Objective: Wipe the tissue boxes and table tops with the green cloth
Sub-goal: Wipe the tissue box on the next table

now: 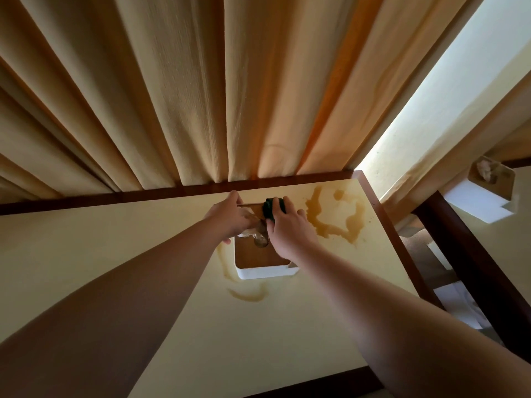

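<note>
two hands on white wood-topped tissue box (260,261): right hand (290,229) clutching dark green cloth (273,207), left hand (230,218) gripping box

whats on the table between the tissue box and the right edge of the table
In the head view, a brownish liquid spill lies on the table top between the tissue box and the table's dark wooden right edge.

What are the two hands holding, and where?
The right hand grips the bunched green cloth on the tissue box lid. The left hand holds the box's far end.
</note>
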The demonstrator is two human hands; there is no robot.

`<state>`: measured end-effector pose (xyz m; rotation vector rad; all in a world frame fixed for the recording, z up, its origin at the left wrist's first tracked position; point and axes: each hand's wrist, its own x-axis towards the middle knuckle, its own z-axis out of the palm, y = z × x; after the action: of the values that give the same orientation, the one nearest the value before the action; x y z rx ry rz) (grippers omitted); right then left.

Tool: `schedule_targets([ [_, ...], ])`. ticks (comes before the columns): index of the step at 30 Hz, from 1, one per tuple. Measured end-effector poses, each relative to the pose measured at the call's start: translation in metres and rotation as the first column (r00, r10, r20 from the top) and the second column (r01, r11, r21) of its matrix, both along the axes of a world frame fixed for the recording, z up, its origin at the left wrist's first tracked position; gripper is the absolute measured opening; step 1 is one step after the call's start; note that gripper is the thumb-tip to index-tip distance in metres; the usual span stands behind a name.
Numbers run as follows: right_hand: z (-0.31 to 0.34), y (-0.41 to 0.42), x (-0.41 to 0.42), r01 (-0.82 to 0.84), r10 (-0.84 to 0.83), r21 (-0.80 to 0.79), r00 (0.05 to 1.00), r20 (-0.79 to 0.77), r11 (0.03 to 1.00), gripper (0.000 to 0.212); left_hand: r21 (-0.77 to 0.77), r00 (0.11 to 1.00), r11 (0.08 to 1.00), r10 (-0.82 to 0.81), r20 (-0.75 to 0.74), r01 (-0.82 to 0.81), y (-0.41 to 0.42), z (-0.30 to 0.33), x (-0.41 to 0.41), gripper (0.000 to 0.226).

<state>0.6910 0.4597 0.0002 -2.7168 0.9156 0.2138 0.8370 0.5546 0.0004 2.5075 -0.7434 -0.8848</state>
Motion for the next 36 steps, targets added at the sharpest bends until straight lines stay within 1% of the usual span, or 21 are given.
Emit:
schedule_targets([
  [4, 0.003, -0.003, 0.001, -0.011, 0.011, 0.023, 1.0, -0.003, 1.0, 0.063, 0.011, 1.0, 1.0, -0.015, 0.012, 0.015, 0.0, 0.001, 0.0, 0.057],
  [9, 0.004, 0.013, -0.033, -0.019, 0.02, 0.031, 0.999, -0.029, 0.999, 0.065, 0.01, 0.998, 0.999, -0.046, 0.045, 0.046, 0.001, 0.004, -0.001, 0.059],
  [12, 0.002, 0.028, -0.059, -0.017, 0.018, 0.047, 1.0, -0.021, 0.999, 0.065, 0.016, 0.989, 0.998, -0.069, 0.132, 0.067, 0.002, 0.0, 0.001, 0.066],
  [14, 0.0, 0.035, -0.066, 0.001, -0.002, 0.06, 1.0, 0.004, 0.998, 0.064, 0.024, 0.979, 0.998, -0.063, 0.195, 0.06, 0.002, 0.001, 0.0, 0.078],
  [16, 0.0, 0.036, -0.063, 0.025, -0.028, 0.07, 0.999, 0.036, 0.997, 0.064, 0.038, 0.955, 0.998, -0.057, 0.291, 0.048, 0.001, 0.006, -0.003, 0.086],
  [17, 0.0, 0.035, -0.06, 0.033, -0.037, 0.073, 0.998, 0.051, 0.997, 0.064, 0.045, 0.935, 0.998, -0.066, 0.349, 0.053, 0.0, 0.01, -0.005, 0.085],
  [19, 0.001, 0.032, -0.054, 0.043, -0.049, 0.083, 0.996, 0.072, 0.996, 0.064, 0.068, 0.903, 0.993, -0.117, 0.413, 0.098, -0.003, 0.015, -0.008, 0.07],
  [21, 0.002, 0.028, -0.051, 0.053, -0.062, 0.1, 0.994, 0.086, 0.994, 0.064, 0.054, 0.905, 0.987, -0.158, 0.396, 0.149, -0.006, 0.018, -0.01, 0.05],
  [23, 0.002, 0.027, -0.052, 0.064, -0.076, 0.122, 0.992, 0.099, 0.99, 0.063, -0.022, 0.916, 0.982, -0.166, 0.366, 0.187, -0.012, 0.021, -0.009, 0.037],
  [26, -0.001, 0.026, -0.06, 0.076, -0.098, 0.153, 0.986, 0.138, 0.985, 0.062, -0.107, 0.925, 0.963, -0.2, 0.324, 0.246, -0.02, 0.031, -0.005, 0.039],
  [28, -0.004, 0.025, -0.065, 0.095, -0.126, 0.175, 0.977, 0.173, 0.98, 0.062, -0.094, 0.908, 0.94, -0.288, 0.304, 0.329, -0.027, 0.035, 0.0, 0.044],
  [30, -0.006, 0.023, -0.069, 0.119, -0.164, 0.211, 0.964, 0.211, 0.97, 0.061, -0.06, 0.872, 0.908, -0.379, 0.309, 0.415, -0.033, 0.04, 0.005, 0.044],
  [33, -0.009, 0.019, -0.076, 0.123, -0.196, 0.266, 0.944, 0.267, 0.956, 0.061, -0.037, 0.802, 0.826, -0.535, 0.267, 0.563, -0.039, 0.051, 0.013, 0.034],
  [34, -0.01, 0.018, -0.079, 0.118, -0.2, 0.28, 0.938, 0.284, 0.953, 0.06, 0.008, 0.753, 0.778, -0.611, 0.244, 0.628, -0.04, 0.057, 0.015, 0.039],
  [35, -0.011, 0.017, -0.081, 0.117, -0.206, 0.289, 0.932, 0.299, 0.95, 0.06, 0.085, 0.684, 0.712, -0.696, 0.22, 0.697, -0.04, 0.063, 0.017, 0.057],
  [36, -0.011, 0.016, -0.083, 0.122, -0.215, 0.292, 0.926, 0.312, 0.949, 0.06, 0.198, 0.596, 0.627, -0.778, 0.198, 0.753, -0.039, 0.07, 0.019, 0.082],
])
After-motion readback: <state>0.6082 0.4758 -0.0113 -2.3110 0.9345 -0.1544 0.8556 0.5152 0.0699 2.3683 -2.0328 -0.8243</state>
